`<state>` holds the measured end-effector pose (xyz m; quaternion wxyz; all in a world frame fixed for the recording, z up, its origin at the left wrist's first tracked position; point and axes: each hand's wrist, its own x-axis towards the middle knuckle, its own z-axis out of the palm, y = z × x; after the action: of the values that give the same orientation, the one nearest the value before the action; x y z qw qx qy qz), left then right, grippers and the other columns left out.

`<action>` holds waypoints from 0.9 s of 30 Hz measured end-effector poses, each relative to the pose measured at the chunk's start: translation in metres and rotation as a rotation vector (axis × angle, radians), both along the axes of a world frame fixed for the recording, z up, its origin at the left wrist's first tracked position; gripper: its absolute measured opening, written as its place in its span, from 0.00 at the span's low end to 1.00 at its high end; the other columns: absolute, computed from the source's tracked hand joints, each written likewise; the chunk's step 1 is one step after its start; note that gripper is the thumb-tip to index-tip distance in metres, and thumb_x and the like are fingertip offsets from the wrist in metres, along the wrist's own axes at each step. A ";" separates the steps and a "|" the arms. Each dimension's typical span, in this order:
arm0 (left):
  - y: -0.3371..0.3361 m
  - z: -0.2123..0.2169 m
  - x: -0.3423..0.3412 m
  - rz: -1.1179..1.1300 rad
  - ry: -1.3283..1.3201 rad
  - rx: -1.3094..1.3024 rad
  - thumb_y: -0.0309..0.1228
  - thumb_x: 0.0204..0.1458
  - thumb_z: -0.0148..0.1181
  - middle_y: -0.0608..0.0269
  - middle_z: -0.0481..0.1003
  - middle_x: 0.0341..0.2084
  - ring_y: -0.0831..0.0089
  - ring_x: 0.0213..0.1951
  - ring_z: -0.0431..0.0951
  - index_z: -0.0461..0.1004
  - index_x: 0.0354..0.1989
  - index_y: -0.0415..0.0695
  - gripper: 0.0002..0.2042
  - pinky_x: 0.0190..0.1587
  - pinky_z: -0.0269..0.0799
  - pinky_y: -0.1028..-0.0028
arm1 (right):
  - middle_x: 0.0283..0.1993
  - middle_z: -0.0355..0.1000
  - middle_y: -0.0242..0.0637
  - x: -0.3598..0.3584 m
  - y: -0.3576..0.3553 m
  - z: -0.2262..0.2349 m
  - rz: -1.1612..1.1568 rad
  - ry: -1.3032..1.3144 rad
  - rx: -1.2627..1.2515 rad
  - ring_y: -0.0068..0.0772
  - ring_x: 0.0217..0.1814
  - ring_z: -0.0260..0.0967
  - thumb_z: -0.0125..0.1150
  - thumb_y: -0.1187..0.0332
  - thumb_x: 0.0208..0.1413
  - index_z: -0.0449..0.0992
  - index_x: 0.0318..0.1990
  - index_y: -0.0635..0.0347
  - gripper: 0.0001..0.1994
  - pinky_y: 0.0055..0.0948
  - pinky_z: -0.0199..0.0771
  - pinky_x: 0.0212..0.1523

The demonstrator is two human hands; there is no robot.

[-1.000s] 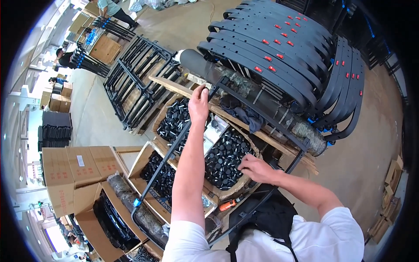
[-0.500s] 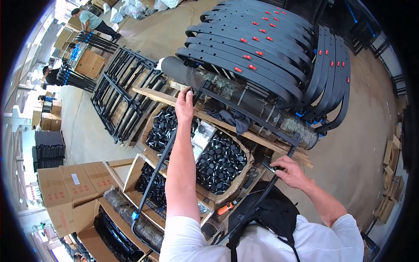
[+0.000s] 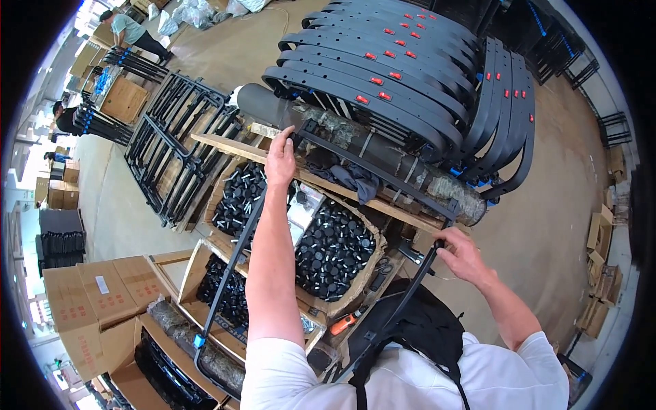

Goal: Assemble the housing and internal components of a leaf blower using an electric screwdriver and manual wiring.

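A black metal tube frame [image 3: 372, 171] lies across the wooden box in front of me, its side rails running back toward my body. My left hand [image 3: 281, 162] is closed around its far left corner, thumb and fingers pressed on the tube. At the right, my right hand [image 3: 462, 253] pinches the side rail near the far right corner, where a dark rounded piece shows under the fingers. Whether that piece is part of the frame I cannot tell. Below the frame, a cardboard-lined bin [image 3: 379, 263] holds many black round-headed feet with bolts [image 3: 335, 253].
Curved dark panels [image 3: 383, 89] with red clips are stacked beyond a wrapped roller [image 3: 362, 140]. An orange-handled tool [image 3: 344, 324] and a silver tool [image 3: 410, 253] lie near the bin. Cartons [image 3: 102, 294] stand left; more frames [image 3: 178, 147] lie farther off. Two people work at the far left.
My right hand has slid farther along the right rail toward the frame's far corner. My left hand keeps its grip at the far left corner. The whole view has shifted slightly.
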<state>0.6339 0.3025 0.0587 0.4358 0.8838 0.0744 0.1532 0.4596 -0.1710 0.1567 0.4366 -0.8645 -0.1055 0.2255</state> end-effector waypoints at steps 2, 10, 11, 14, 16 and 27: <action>0.007 -0.001 0.000 -0.034 0.025 0.009 0.35 0.71 0.48 0.59 0.74 0.62 0.57 0.66 0.73 0.75 0.65 0.59 0.17 0.66 0.68 0.65 | 0.50 0.73 0.42 0.004 0.000 0.005 -0.009 -0.033 -0.028 0.41 0.51 0.75 0.62 0.74 0.60 0.77 0.58 0.60 0.18 0.35 0.79 0.48; 0.004 -0.004 0.008 0.050 0.065 0.076 0.44 0.67 0.58 0.53 0.73 0.59 0.54 0.60 0.76 0.78 0.64 0.65 0.18 0.63 0.71 0.61 | 0.50 0.74 0.40 0.021 -0.015 0.012 -0.057 -0.212 -0.169 0.37 0.43 0.75 0.63 0.76 0.59 0.77 0.58 0.60 0.18 0.34 0.77 0.45; 0.010 -0.006 0.008 0.042 0.072 0.053 0.43 0.66 0.58 0.52 0.73 0.60 0.55 0.61 0.76 0.78 0.64 0.63 0.18 0.63 0.71 0.60 | 0.50 0.73 0.40 0.024 -0.016 0.010 -0.045 -0.253 -0.180 0.36 0.43 0.75 0.63 0.76 0.59 0.75 0.59 0.59 0.19 0.34 0.78 0.45; 0.007 -0.011 0.009 0.060 0.075 -0.191 0.39 0.67 0.58 0.57 0.78 0.59 0.59 0.57 0.79 0.74 0.66 0.59 0.19 0.62 0.71 0.63 | 0.49 0.73 0.40 0.026 -0.019 0.003 -0.127 -0.288 -0.162 0.36 0.43 0.76 0.63 0.77 0.59 0.73 0.59 0.58 0.20 0.36 0.80 0.46; 0.002 -0.014 0.012 0.067 0.020 -0.200 0.37 0.67 0.56 0.59 0.79 0.58 0.62 0.54 0.81 0.74 0.65 0.58 0.19 0.61 0.72 0.65 | 0.50 0.73 0.40 0.025 -0.026 0.002 -0.103 -0.284 -0.204 0.37 0.44 0.76 0.63 0.77 0.59 0.73 0.59 0.58 0.20 0.36 0.81 0.47; 0.013 -0.018 0.015 -0.046 -0.022 -0.198 0.34 0.67 0.48 0.59 0.78 0.58 0.61 0.60 0.78 0.81 0.58 0.59 0.17 0.66 0.68 0.66 | 0.51 0.74 0.44 0.020 -0.019 -0.006 0.098 -0.411 -0.243 0.45 0.47 0.77 0.64 0.81 0.56 0.73 0.55 0.61 0.19 0.40 0.81 0.49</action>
<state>0.6484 0.3156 0.0406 0.5251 0.8362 0.0638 0.1448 0.4800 -0.1905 0.1507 0.2874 -0.9322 -0.2064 0.0768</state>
